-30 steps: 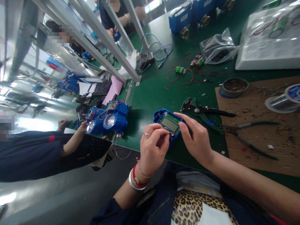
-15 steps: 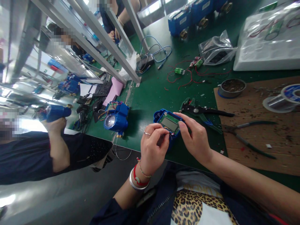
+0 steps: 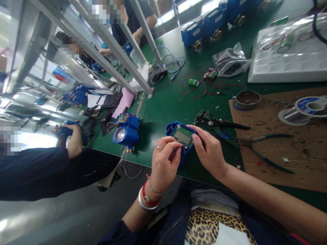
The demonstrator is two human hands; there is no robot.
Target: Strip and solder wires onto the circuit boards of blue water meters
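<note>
Blue plastic forms the body of a small meter (image 3: 182,136) lying near the front edge of a green bench (image 3: 158,105), directly before a person whose two bare hands meet it from opposite sides without touching each other. Its screen faces up, probably so that both hands can get at the open top. The right hand (image 3: 211,153) clasps the right side, thumb on the rim and fingers along the far edge, which seems to keep the meter from turning. The left hand (image 3: 165,161) has thumb and forefinger pressed together at the near left corner, beside thin wires (image 3: 180,141); so fine a pinch suits something small, though whether a wire sits between the tips cannot be told. Just beyond the right hand lie strippers (image 3: 217,124), within easy reach, and right of them pliers (image 3: 251,140) rest, handles spread, on cardboard (image 3: 301,166) that appears to shield the bench from scraps. A tin (image 3: 247,100) of dark bits and a spool (image 3: 310,106) of silvery wire sit there too, likely grouped to suit that hand. Farther back are a green cell (image 3: 193,82), loose red leads (image 3: 205,92) and a white tray (image 3: 286,77). To the left stands a second meter (image 3: 127,131), set apart, perhaps to leave elbow room; past it, a co-worker's hand (image 3: 74,139) grips another blue unit.
</note>
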